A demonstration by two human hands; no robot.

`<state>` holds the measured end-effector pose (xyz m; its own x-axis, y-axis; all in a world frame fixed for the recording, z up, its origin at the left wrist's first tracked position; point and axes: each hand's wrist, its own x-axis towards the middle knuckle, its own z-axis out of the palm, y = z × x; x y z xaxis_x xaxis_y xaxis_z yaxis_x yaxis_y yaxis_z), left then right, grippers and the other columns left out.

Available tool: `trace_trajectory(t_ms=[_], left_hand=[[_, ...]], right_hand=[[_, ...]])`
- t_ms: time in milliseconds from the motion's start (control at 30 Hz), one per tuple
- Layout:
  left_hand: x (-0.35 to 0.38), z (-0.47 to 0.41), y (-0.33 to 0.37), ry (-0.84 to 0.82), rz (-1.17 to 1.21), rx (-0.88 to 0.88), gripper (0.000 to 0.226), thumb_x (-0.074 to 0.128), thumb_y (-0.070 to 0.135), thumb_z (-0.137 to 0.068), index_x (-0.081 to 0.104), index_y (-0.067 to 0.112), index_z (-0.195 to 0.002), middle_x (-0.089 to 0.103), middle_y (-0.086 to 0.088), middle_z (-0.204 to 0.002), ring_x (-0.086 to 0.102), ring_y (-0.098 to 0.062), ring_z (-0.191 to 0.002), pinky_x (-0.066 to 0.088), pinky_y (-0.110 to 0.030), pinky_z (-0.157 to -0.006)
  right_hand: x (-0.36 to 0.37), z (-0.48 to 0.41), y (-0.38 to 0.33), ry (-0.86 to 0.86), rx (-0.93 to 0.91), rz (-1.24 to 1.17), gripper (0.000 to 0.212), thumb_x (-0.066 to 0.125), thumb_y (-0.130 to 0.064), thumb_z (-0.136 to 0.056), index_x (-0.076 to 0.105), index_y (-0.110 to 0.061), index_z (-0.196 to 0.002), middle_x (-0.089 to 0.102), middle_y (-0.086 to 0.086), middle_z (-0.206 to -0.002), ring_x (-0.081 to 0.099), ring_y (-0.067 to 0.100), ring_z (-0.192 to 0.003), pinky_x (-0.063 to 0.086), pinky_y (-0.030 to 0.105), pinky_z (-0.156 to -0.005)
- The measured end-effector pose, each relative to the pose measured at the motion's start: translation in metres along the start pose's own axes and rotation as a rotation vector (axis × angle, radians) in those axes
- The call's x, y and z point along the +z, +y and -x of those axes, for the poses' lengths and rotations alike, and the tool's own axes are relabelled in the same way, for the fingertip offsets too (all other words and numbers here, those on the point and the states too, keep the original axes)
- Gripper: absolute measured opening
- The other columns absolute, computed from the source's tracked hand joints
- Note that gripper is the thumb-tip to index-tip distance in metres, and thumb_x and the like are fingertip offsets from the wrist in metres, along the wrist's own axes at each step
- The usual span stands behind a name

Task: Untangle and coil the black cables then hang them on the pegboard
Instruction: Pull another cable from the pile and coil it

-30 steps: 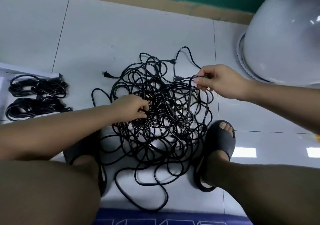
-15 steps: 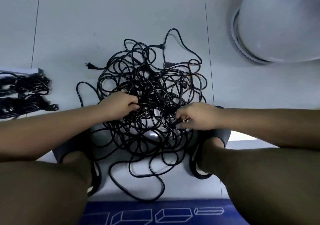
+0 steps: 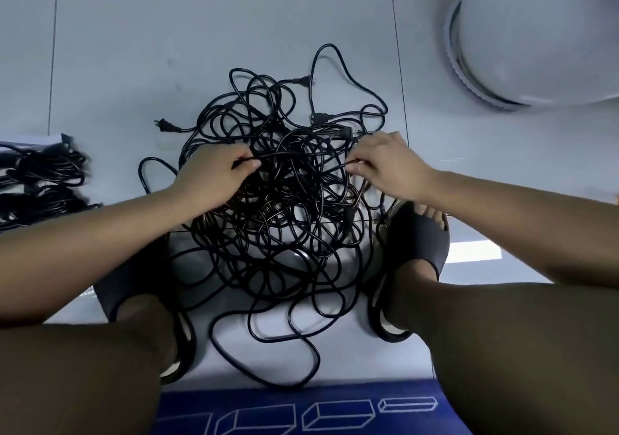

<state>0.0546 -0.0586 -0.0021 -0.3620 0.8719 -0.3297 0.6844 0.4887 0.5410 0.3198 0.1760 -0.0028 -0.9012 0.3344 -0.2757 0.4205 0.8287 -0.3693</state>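
The tangle of black cables (image 3: 284, 206) lies loose on the tiled floor (image 3: 201, 32), held by no container. Up and to the right of the tangle stands a white domed vessel (image 3: 536, 32); whether anything is in it cannot be told. Far to the tangle's left lie coiled cables (image 3: 43, 180), already bundled. The left hand (image 3: 214, 180) rests on the tangle's left side, knuckles up, its grip pinched together on one strand. The right hand (image 3: 388, 166) sits at the tangle's right edge, its grip likewise clamped on a strand. A plug (image 3: 165, 124) sticks out at the tangle's upper left. Dark sandals (image 3: 418, 240) flank the tangle, and a blue mat (image 3: 301, 411) lies just below it.
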Motion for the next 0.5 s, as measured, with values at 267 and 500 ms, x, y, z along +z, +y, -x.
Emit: trace_trajectory(t_ms=[267, 500], left_hand=[[0.019, 0.004, -0.015, -0.014, -0.085, 0.071, 0.018, 0.056, 0.05, -0.105, 0.065, 0.034, -0.103, 0.064, 0.012, -0.101, 0.065, -0.014, -0.089, 0.053, -0.04, -0.081], [0.02, 0.011, 0.001, 0.06, -0.17, 0.222, 0.022, 0.062, 0.033, -0.103, 0.064, 0.029, -0.125, 0.057, 0.009, -0.125, 0.048, -0.022, -0.126, 0.038, -0.049, -0.109]], right_hand=[[0.031, 0.044, -0.008, 0.158, -0.389, 0.15, 0.004, 0.063, -0.013, -0.097, 0.064, -0.009, -0.097, 0.056, 0.01, -0.095, 0.056, 0.033, -0.085, 0.049, 0.044, -0.076], [0.082, 0.068, -0.004, -0.096, -0.588, 0.312, 0.014, 0.071, -0.01, -0.086, 0.068, -0.015, -0.099, 0.061, 0.003, -0.1, 0.056, 0.026, -0.089, 0.056, 0.04, -0.073]])
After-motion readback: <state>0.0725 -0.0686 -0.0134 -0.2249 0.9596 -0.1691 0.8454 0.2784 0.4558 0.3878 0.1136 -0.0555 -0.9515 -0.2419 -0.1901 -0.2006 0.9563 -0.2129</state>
